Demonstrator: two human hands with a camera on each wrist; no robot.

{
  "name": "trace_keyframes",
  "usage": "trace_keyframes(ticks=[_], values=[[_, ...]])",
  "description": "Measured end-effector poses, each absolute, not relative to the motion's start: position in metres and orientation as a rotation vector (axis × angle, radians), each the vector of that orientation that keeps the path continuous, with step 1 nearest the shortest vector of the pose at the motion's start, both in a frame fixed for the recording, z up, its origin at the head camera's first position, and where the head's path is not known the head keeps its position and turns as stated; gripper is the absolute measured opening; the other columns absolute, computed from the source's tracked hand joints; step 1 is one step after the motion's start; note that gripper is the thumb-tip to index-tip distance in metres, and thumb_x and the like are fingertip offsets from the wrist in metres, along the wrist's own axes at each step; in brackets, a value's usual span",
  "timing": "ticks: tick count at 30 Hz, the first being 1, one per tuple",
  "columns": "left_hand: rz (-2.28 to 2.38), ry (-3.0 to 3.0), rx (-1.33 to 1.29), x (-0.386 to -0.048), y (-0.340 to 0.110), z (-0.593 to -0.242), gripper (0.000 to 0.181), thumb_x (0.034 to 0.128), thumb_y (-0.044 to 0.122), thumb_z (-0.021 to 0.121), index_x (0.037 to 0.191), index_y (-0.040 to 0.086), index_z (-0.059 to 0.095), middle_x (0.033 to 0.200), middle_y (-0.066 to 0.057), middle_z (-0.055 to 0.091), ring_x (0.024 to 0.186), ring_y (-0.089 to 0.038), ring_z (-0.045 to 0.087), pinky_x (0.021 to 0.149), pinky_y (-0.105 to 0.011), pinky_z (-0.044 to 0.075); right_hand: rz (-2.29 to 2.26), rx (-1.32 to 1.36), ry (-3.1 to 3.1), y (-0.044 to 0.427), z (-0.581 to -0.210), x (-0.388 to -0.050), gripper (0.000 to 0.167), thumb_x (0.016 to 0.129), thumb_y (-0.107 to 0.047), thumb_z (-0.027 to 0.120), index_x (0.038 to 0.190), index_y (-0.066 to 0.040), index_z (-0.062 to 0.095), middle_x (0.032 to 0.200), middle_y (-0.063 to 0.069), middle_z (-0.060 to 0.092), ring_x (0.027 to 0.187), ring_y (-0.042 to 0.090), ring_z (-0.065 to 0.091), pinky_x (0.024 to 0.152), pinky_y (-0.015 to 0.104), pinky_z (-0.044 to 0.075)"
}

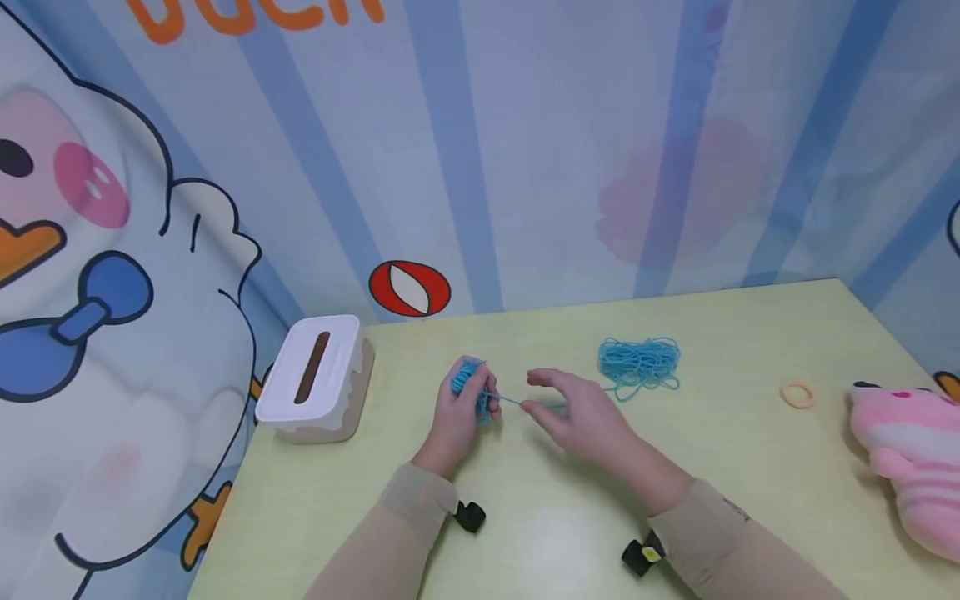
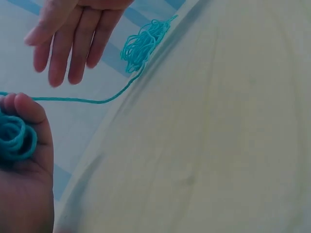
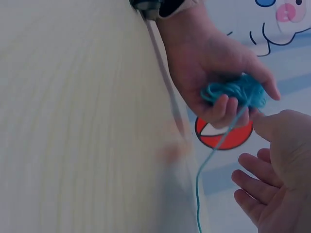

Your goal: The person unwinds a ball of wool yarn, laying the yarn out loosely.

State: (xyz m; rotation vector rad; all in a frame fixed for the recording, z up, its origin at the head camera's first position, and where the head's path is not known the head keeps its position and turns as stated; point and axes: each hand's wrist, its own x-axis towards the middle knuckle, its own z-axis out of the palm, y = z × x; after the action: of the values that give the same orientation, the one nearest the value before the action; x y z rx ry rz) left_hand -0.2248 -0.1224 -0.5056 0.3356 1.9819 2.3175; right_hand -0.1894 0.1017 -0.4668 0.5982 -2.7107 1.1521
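My left hand point(image 1: 454, 421) grips a small wound bundle of blue yarn point(image 1: 466, 377), its fingers curled round the coils. From the bundle a single strand point(image 2: 73, 100) runs to a loose heap of the same yarn point(image 1: 639, 363), which lies on the table to the right. My right hand point(image 1: 588, 417) is held just right of the left one, beside the strand. Its fingers are spread and relaxed; in both wrist views they stand apart from the strand. The left palm hides part of the bundle.
A white-lidded box point(image 1: 311, 375) with a brown slot stands at the table's left edge. To the right lie a small orange ring point(image 1: 797, 394) and a pink plush toy point(image 1: 911, 467). A printed curtain point(image 1: 540, 167) hangs behind the light wooden table point(image 1: 735, 350).
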Motion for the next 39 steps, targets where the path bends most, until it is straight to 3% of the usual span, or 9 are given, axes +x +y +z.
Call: trace_keyframes(ticks=[5,10,14,18,20,23,29,34,39], values=[[2.368,1.855,0.443,-0.225,-0.122,-0.505,0.029,0.1180,0.041,0.043,0.114,0.013,0.048,0.094,-0.001,0.053,0.073,-0.015,0.055,0.064,-0.024,0.056,1.160,0.549,-2.745,0.070,-0.469,-0.190,0.056,0.099,-0.035,0.084,0.146,-0.008,0.068,0.130,0.008,0.082,0.129,0.035,0.075,0.109,0.055,0.060],[2.432,1.707,0.408,-0.226,-0.118,-0.504,0.026,0.1177,0.036,0.031,0.119,0.014,0.044,0.095,0.002,0.050,0.070,-0.013,0.054,0.061,-0.024,0.052,1.112,0.532,-2.733,0.064,-0.472,-0.193,0.035,0.099,-0.024,0.084,0.130,-0.009,0.079,0.110,0.003,0.086,0.111,0.030,0.082,0.097,0.050,0.065],[2.391,1.780,0.347,-0.227,-0.118,-0.503,0.038,0.1184,0.037,0.035,0.142,0.011,0.050,0.104,-0.006,0.052,0.074,-0.012,0.058,0.067,-0.025,0.056,1.091,0.537,-2.693,0.070,-0.471,-0.191,0.018,0.101,-0.019,0.081,0.117,-0.011,0.084,0.106,0.003,0.084,0.100,0.025,0.081,0.089,0.045,0.066],[2.282,1.959,0.321,-0.226,-0.120,-0.504,0.045,0.1184,0.040,0.048,0.162,0.029,0.050,0.104,-0.010,0.060,0.078,-0.015,0.066,0.078,-0.027,0.064,1.084,0.540,-2.631,0.082,-0.465,-0.186,0.013,0.101,-0.016,0.080,0.112,-0.010,0.085,0.105,0.004,0.081,0.098,0.024,0.078,0.089,0.045,0.066],[2.240,2.035,0.323,-0.225,-0.121,-0.504,0.043,0.1164,0.041,0.055,0.159,0.032,0.055,0.095,-0.007,0.065,0.077,-0.015,0.068,0.079,-0.028,0.066,1.085,0.545,-2.608,0.091,-0.463,-0.185,0.012,0.102,-0.014,0.079,0.112,-0.009,0.083,0.105,0.004,0.080,0.098,0.024,0.077,0.089,0.046,0.066],[2.217,2.083,0.346,-0.225,-0.121,-0.503,0.034,0.1149,0.035,0.060,0.143,0.016,0.065,0.087,-0.005,0.063,0.071,-0.016,0.064,0.072,-0.027,0.063,1.094,0.538,-2.585,0.104,-0.458,-0.185,0.009,0.103,-0.010,0.077,0.111,-0.008,0.080,0.106,0.006,0.079,0.098,0.025,0.075,0.089,0.047,0.066],[2.244,2.097,0.409,-0.224,-0.121,-0.502,0.011,0.1133,0.017,0.062,0.105,0.013,0.057,0.115,-0.002,0.069,0.068,-0.015,0.054,0.062,-0.024,0.050,1.085,0.533,-2.540,0.134,-0.447,-0.183,0.009,0.105,-0.005,0.073,0.113,-0.008,0.076,0.107,0.006,0.077,0.098,0.024,0.074,0.088,0.050,0.066],[2.253,2.082,0.425,-0.224,-0.124,-0.502,0.007,0.1126,0.013,0.061,0.112,0.009,0.056,0.090,0.001,0.065,0.074,-0.015,0.057,0.073,-0.023,0.055,1.061,0.491,-2.488,0.158,-0.443,-0.182,0.010,0.102,0.000,0.074,0.110,-0.007,0.075,0.101,0.005,0.075,0.093,0.023,0.071,0.083,0.047,0.064],[2.215,2.132,0.403,-0.225,-0.124,-0.503,0.029,0.1134,0.021,0.063,0.134,0.001,0.064,0.090,0.000,0.071,0.082,-0.014,0.071,0.085,-0.025,0.065,1.052,0.421,-2.490,0.181,-0.442,-0.180,0.010,0.102,-0.001,0.074,0.111,-0.006,0.076,0.102,0.008,0.077,0.092,0.025,0.072,0.079,0.041,0.063]])
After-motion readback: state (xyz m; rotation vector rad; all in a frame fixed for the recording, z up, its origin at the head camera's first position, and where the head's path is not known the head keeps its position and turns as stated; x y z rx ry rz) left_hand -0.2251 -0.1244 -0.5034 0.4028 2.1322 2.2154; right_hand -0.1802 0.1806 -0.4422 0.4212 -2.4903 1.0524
